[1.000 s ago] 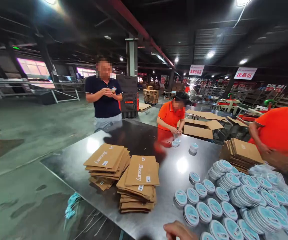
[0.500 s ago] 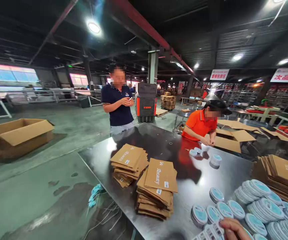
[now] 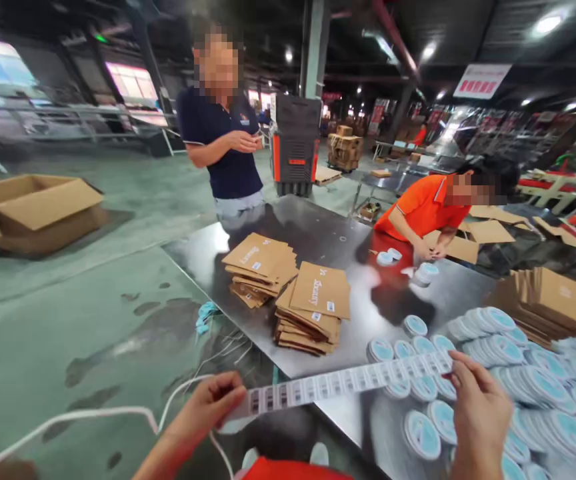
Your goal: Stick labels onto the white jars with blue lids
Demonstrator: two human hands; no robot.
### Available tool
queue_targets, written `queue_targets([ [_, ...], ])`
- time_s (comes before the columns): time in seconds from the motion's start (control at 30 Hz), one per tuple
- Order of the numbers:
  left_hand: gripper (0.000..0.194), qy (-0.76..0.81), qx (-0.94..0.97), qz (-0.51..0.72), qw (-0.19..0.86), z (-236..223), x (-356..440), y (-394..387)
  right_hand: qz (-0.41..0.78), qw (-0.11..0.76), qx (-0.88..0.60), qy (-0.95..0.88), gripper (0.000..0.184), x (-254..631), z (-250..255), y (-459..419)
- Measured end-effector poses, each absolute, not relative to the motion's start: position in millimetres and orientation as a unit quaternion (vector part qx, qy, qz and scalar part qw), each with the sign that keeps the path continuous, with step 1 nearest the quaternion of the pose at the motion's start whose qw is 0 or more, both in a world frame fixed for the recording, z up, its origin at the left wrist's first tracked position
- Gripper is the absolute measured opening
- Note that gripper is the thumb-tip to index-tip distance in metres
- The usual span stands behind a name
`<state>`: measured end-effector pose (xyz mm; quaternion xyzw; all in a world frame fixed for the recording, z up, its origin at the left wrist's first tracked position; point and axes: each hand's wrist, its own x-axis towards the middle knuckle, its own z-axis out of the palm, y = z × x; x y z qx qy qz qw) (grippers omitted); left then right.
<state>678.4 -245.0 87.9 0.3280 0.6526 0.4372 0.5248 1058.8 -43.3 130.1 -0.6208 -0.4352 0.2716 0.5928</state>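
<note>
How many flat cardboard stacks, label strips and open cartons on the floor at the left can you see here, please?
Flat cardboard stacks: 3
Label strip: 1
Open carton on the floor at the left: 1
Total: 5

Steel packing table [image 3: 313, 227] mid-frame | two stacks of flat brown cardboard mailers [image 3: 315, 290] on it, left | round blue-topped containers [image 3: 533, 380] on it, right | open brown cardboard box [image 3: 33, 207] on floor, left | person in dark polo shirt [image 3: 223, 147] behind table
</note>
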Motion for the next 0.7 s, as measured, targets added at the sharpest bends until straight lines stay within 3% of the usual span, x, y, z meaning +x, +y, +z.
queue_targets([
  [0.33, 0.058, 0.672, 0.323, 0.431, 0.508, 91, 656, -252, 0.255, 0.641, -0.622, -0.370, 0.049, 1058, 132, -52],
  [0.57, 0.046, 0.629, 0.421, 0.344, 0.555, 97, 655, -240, 0.186, 0.690, -0.579, -0.393, 0.040, 1049, 150, -66],
  [0.7, 0.038, 0.576, 0.448, 0.376, 0.571, 92, 659, -234, 0.138, 0.701, -0.573, -0.401, 0.040, 1046, 162, -73],
])
